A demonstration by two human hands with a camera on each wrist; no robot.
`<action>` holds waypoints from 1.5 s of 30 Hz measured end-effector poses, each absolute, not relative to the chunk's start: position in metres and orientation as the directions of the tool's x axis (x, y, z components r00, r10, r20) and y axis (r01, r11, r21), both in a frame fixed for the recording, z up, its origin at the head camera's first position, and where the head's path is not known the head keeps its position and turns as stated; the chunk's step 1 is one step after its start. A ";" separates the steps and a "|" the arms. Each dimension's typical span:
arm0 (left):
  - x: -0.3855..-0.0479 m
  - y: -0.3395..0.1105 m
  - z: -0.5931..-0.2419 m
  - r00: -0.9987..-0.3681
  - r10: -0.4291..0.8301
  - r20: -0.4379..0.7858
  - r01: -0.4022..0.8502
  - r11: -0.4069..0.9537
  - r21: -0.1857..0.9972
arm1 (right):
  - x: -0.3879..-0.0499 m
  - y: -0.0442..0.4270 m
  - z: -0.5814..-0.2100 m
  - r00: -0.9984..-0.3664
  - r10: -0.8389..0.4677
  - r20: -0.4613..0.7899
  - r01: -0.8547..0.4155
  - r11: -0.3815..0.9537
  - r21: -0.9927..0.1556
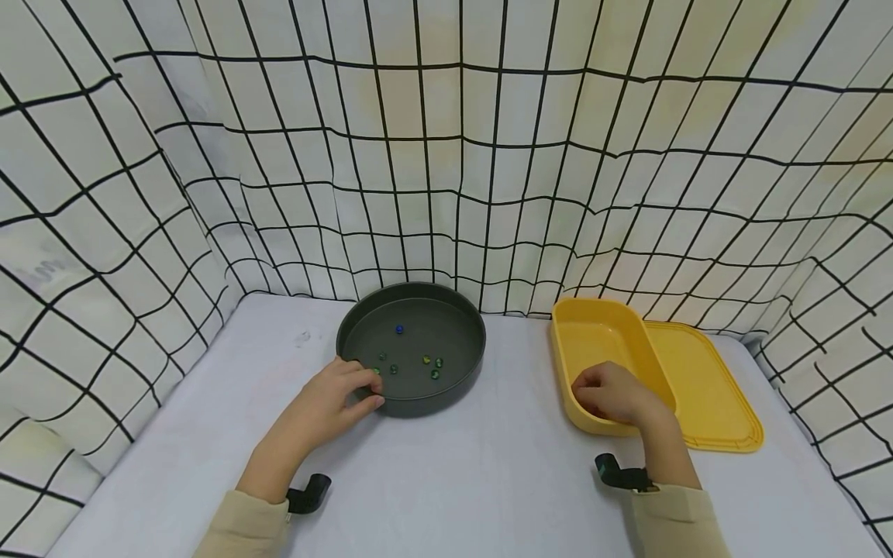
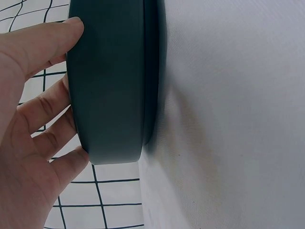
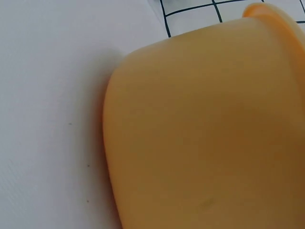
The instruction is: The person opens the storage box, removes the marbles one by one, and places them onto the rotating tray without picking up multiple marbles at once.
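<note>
A dark green round pan (image 1: pixel 418 406) stands on the white cloth, with one blue marble (image 1: pixel 399 329) and several green marbles (image 1: pixel 436 374) inside. My left hand (image 1: pixel 342 399) is at its near left rim. The left wrist view shows the thumb (image 2: pixel 71 31) against the outer wall, while the other fingers reach over the rim and their tips are partly hidden. To the right is a yellow rectangular box (image 1: pixel 596 306). My right hand (image 1: pixel 614 395) dips into its near end with curled fingers; the fingertips are hidden, and the right wrist view shows only the box's outside wall (image 3: pixel 200 119).
A yellow lid (image 1: pixel 711 387) lies flat to the right of the box, partly beneath it. White padded walls with a black grid net (image 1: pixel 446 194) enclose the back and sides. White cloth (image 1: pixel 474 480) covers the surface.
</note>
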State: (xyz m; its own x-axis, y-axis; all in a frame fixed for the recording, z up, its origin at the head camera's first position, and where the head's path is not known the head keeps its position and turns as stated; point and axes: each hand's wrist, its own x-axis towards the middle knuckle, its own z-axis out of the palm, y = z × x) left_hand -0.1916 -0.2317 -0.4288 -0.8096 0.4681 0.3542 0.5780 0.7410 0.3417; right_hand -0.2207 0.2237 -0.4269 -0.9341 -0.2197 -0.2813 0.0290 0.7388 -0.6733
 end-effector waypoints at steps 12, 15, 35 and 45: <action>-0.191 -0.232 -0.429 -0.820 0.459 0.340 0.562 0.755 0.336 | -0.222 0.224 -0.423 -0.965 -0.189 -0.183 0.027 0.619 -0.785; -0.191 -0.232 -0.428 -0.819 0.460 0.342 0.564 0.755 0.336 | -0.224 0.224 -0.423 -0.974 -0.172 -0.151 0.024 0.580 -0.815; -0.190 -0.232 -0.428 -0.816 0.459 0.351 0.568 0.750 0.338 | -0.227 0.198 -0.407 -0.979 -0.197 -0.049 -0.018 0.324 -0.946; -0.189 -0.231 -0.427 -0.823 0.451 0.345 0.557 0.758 0.339 | -0.235 0.163 -0.401 -0.960 -0.279 -0.025 -0.046 0.245 -0.968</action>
State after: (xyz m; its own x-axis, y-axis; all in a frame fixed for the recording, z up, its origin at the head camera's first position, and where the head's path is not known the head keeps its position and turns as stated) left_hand -0.1885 -0.2306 -0.4267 -0.8230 0.4511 0.3452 0.5575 0.7579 0.3388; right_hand -0.2346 0.1629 -0.4011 -0.9600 -0.2790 -0.0247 -0.0463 0.2449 -0.9685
